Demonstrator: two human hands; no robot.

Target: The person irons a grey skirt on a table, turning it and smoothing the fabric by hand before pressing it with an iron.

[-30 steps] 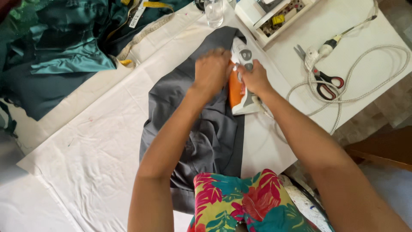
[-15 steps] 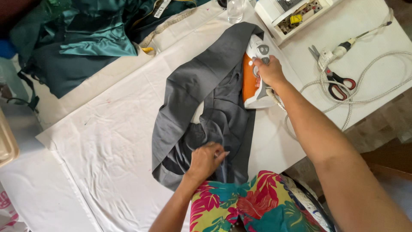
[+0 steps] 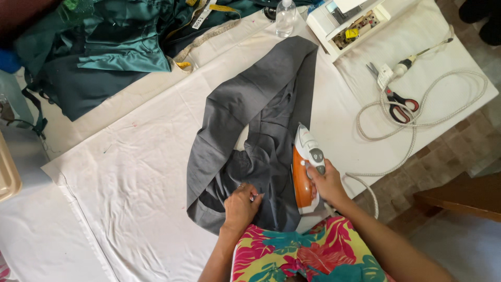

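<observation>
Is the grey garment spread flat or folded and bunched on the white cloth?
Folded and bunched: the grey garment curves in overlapping layers, creased where the left hand pins it.
</observation>
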